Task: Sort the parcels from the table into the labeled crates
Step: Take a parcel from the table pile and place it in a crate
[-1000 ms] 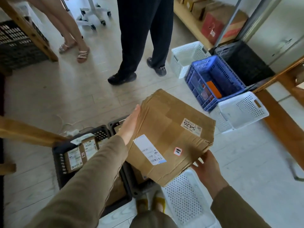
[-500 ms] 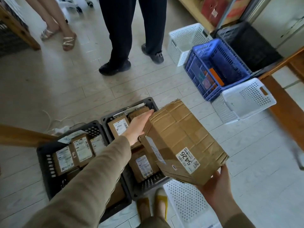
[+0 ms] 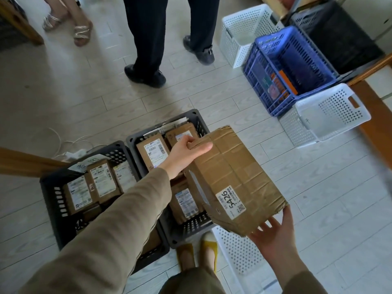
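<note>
A crumpled brown cardboard parcel (image 3: 231, 177) with a white label reading 5426 is held tilted above the floor. My left hand (image 3: 184, 152) grips its far top corner, thumb on top. My right hand (image 3: 273, 236) supports its near bottom corner from below with spread fingers. Under the parcel's left side stands a black crate (image 3: 196, 122) with several labelled parcels. A second black crate (image 3: 51, 200), also holding several parcels, stands to its left. A white perforated crate (image 3: 239, 251) lies below the parcel, by my feet.
At the right stand a white crate (image 3: 331, 115), a blue crate (image 3: 290, 66) holding a few items, another white crate (image 3: 244, 30) and a black crate (image 3: 337, 37). Two people's legs stand ahead, one in dark trousers (image 3: 148, 39). A wooden table edge (image 3: 25, 162) juts in from the left.
The parcel has turned and dropped lower, its 5426 label now facing me. My left hand moved from the side onto the far corner. The view tilted down over the black crates.
</note>
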The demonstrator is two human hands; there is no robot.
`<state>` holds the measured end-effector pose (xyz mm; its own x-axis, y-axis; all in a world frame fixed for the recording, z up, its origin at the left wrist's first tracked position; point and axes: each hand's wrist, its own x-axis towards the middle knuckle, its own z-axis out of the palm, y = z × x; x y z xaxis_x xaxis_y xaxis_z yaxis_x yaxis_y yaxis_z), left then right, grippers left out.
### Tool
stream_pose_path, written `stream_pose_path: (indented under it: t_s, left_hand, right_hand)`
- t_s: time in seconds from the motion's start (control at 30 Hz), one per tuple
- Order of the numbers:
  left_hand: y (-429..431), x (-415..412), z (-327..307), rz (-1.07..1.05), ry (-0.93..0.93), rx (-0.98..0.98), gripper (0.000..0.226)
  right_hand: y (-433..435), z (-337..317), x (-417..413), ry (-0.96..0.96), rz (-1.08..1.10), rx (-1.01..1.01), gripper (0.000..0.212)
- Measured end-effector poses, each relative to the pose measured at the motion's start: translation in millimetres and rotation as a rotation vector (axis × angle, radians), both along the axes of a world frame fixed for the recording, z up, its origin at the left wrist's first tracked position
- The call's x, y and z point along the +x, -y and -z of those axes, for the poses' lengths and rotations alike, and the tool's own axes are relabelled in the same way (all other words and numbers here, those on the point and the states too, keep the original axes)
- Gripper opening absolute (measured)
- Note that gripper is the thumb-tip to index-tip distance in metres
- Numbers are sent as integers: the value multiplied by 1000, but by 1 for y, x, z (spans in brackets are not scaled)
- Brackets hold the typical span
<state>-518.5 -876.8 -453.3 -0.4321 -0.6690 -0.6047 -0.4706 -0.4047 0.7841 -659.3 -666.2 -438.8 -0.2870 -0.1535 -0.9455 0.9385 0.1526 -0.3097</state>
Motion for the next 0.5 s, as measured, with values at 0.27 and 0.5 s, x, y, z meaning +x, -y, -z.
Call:
stream_pose_path:
  t_s: [0.27, 0.5]
  left_hand:
    - [10, -6, 4, 11, 44, -81, 44]
    - [15, -9, -1, 75, 4, -160, 51]
  right_hand:
    - [9, 0, -15, -22, -175, -79, 29]
    - [20, 5, -22, -57, -160, -64, 62]
